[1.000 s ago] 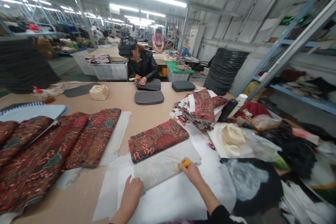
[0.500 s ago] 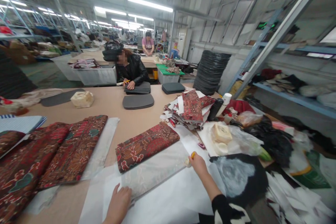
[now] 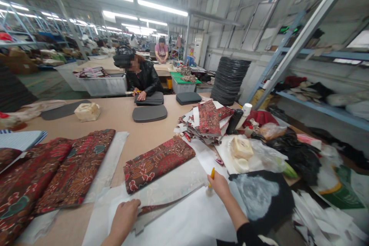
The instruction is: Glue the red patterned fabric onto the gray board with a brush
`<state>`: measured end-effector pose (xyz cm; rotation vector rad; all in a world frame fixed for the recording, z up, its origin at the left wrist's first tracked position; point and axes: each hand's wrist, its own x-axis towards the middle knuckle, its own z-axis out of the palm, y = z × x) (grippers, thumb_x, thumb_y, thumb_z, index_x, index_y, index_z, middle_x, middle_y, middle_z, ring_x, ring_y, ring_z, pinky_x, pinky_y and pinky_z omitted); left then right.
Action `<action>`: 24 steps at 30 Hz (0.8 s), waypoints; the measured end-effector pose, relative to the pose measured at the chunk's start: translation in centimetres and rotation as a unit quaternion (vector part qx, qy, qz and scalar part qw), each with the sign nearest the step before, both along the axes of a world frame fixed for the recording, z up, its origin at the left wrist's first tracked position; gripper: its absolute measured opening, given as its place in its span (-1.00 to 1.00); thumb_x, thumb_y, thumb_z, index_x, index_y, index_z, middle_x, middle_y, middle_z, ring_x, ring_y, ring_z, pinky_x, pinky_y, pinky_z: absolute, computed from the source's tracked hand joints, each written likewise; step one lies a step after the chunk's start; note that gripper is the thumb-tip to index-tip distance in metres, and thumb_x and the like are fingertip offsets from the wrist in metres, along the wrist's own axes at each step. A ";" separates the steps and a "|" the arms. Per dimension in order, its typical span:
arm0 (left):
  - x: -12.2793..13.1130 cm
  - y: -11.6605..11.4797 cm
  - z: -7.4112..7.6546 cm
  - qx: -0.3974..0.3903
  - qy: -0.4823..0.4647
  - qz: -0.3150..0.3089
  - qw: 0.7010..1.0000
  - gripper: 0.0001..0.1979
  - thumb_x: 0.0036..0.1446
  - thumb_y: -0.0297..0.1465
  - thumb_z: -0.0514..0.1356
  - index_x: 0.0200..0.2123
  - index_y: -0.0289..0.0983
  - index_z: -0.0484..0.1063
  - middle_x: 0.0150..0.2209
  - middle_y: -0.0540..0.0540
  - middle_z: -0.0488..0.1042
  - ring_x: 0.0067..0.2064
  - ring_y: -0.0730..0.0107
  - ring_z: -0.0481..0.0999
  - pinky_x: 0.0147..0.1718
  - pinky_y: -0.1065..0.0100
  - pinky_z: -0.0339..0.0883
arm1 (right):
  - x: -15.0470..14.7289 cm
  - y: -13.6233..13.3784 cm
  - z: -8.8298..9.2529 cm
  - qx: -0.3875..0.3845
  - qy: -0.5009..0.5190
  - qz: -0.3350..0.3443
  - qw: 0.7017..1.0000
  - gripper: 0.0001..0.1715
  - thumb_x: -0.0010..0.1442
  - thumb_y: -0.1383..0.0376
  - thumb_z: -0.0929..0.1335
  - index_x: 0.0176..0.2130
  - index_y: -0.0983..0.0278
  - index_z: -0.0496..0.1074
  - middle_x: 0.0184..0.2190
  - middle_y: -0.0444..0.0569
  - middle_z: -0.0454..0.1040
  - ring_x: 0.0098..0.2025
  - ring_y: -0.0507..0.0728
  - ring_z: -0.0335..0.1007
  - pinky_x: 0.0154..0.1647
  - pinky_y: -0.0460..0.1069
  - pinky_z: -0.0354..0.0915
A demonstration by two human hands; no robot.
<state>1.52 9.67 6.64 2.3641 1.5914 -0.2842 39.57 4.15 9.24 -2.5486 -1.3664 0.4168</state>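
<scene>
My right hand [image 3: 220,186] is closed around a yellow-handled brush [image 3: 212,177], its pale bristles low over white paper [image 3: 187,219]. My left hand [image 3: 125,215] pinches the near left edge of a pale-backed fabric piece [image 3: 173,178], lifting it so that a strip of the red-brown patterned side shows. A folded patterned cloth [image 3: 160,163] lies along the far side of that piece. Larger folded patterned fabrics [image 3: 77,165] rest to the left.
Beyond the table [image 3: 121,113], a person in a black jacket [image 3: 147,77] leans over grey pads [image 3: 150,99]. Fabric scraps [image 3: 206,121], bottles [image 3: 243,115] and a black sheet with white smears [image 3: 262,196] lie at the right.
My left hand has closed on the fabric edge and raised it, baring the patterned side. My right hand has tilted the brush more upright.
</scene>
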 end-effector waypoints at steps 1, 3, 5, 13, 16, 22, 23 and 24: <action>0.1 0.1 0.1 -0.003 0.001 0.005 1.000 -0.65 0.08 -0.49 -0.16 -0.27 -0.19 0.40 -0.23 -0.07 0.54 -0.13 0.29 0.48 -0.13 0.23 0.19 | -0.7 0.0 -0.2 0.021 0.024 0.009 0.999 -0.77 0.16 0.19 0.23 -0.37 0.28 0.37 -0.49 -0.02 0.49 -0.41 0.09 0.40 -0.44 -0.09 0.10; 0.2 0.1 0.1 -0.010 0.000 0.014 1.000 -0.65 0.06 -0.50 -0.14 -0.25 -0.19 0.39 -0.20 -0.06 0.54 -0.12 0.30 0.48 -0.15 0.25 0.20 | -2.2 0.0 -0.6 0.067 0.090 0.061 0.992 -0.77 0.16 0.18 0.21 -0.36 0.26 0.36 -0.52 -0.08 0.47 -0.44 0.06 0.39 -0.42 -0.11 0.13; 0.2 0.1 0.1 -0.017 0.000 0.019 1.000 -0.65 0.04 -0.51 -0.13 -0.25 -0.19 0.39 -0.18 -0.06 0.54 -0.11 0.32 0.48 -0.16 0.29 0.21 | -2.9 -0.1 -1.1 0.088 0.140 0.102 0.981 -0.82 0.14 0.22 0.22 -0.37 0.23 0.36 -0.55 -0.14 0.44 -0.47 0.04 0.36 -0.42 -0.12 0.13; 0.0 1.2 0.0 -0.020 -0.044 0.054 0.997 -0.69 0.07 -0.46 -0.10 -0.20 -0.21 0.38 -0.15 -0.09 0.53 -0.09 0.32 0.47 -0.15 0.33 0.23 | -4.3 -0.3 -0.9 0.118 0.206 -0.027 0.971 -0.76 0.07 0.25 0.23 -0.60 0.22 0.23 -0.75 -0.18 0.24 -0.62 0.04 0.23 -0.54 -0.08 0.09; 0.3 2.7 -0.1 -0.016 -0.106 0.102 0.989 -0.74 0.07 -0.44 -0.04 -0.22 -0.20 0.38 -0.17 -0.07 0.53 -0.12 0.34 0.48 -0.16 0.37 0.23 | -8.9 0.0 -2.5 0.041 0.488 -0.048 0.871 -0.80 0.01 0.25 0.24 -0.60 0.22 0.21 -0.85 -0.26 0.11 -0.74 0.00 0.09 -0.61 -0.08 0.13; 0.3 7.3 0.0 0.006 -0.192 0.208 0.959 -0.81 0.07 -0.42 0.01 -0.27 -0.22 0.38 -0.26 -0.02 0.54 -0.21 0.46 0.49 -0.23 0.47 0.25 | -10.2 -0.8 -6.1 0.035 0.691 -0.162 0.703 -0.64 -0.10 0.10 0.36 -0.59 0.21 0.11 -0.87 -0.36 -0.05 -0.76 -0.07 -0.01 -0.68 -0.14 0.08; 0.2 8.0 0.3 0.016 -0.194 0.218 0.956 -0.80 0.08 -0.40 0.00 -0.26 -0.23 0.38 -0.25 -0.03 0.54 -0.20 0.45 0.49 -0.22 0.47 0.25 | -8.8 -1.0 -6.2 0.075 0.680 -0.194 0.703 -0.58 -0.12 0.06 0.37 -0.60 0.20 0.06 -0.87 -0.37 -0.07 -0.76 -0.08 -0.02 -0.67 -0.15 0.08; 0.1 8.7 0.6 0.026 -0.197 0.229 0.953 -0.78 0.10 -0.38 -0.02 -0.25 -0.24 0.37 -0.24 -0.05 0.54 -0.19 0.44 0.49 -0.22 0.46 0.26 | -7.2 -1.2 -6.2 0.120 0.656 -0.213 0.714 -0.54 -0.12 0.03 0.37 -0.62 0.20 0.03 -0.86 -0.37 -0.09 -0.75 -0.08 -0.02 -0.67 -0.14 0.10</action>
